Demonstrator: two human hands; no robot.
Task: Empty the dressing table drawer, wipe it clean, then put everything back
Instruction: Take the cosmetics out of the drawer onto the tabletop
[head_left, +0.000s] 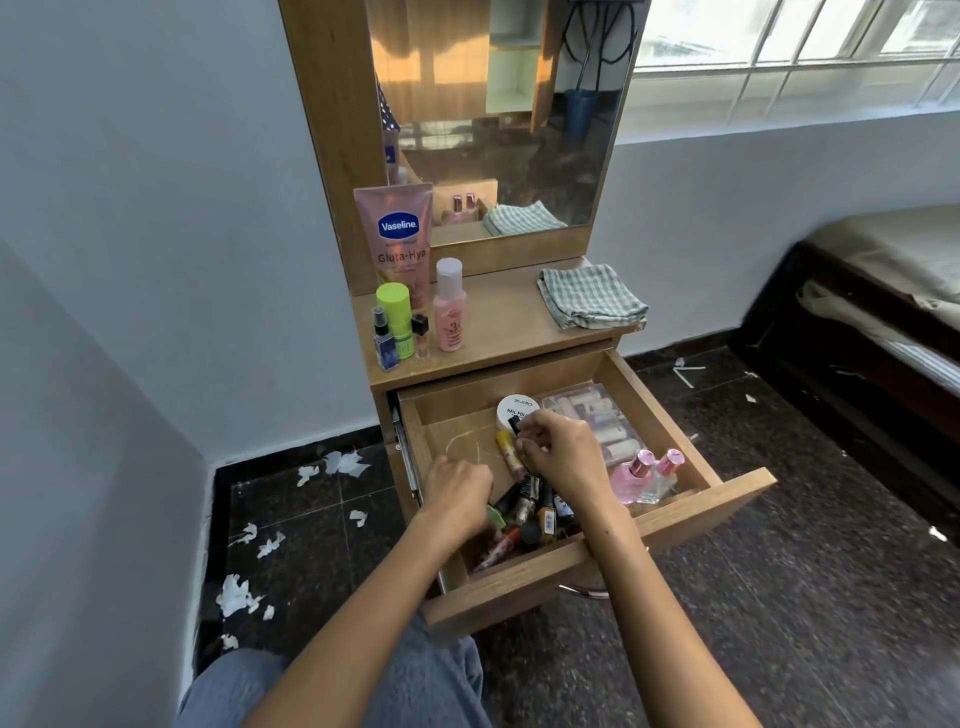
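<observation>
Home bedroom. Wooden dressing table with tall mirror against a pale wall — lotion tube and small cosmetic bottles on top, folded checked cloth beside them. Bed with mattress at right, barred window above. Dark tiled floor — scattered white paper scraps.

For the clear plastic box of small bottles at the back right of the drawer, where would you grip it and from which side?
Grip the clear plastic box across its two long side walls, coming straight down from above. It lies flat near the drawer's right wall, so a sideways approach looks blocked, while its top is open to reach. The right hand is already closest.
</observation>
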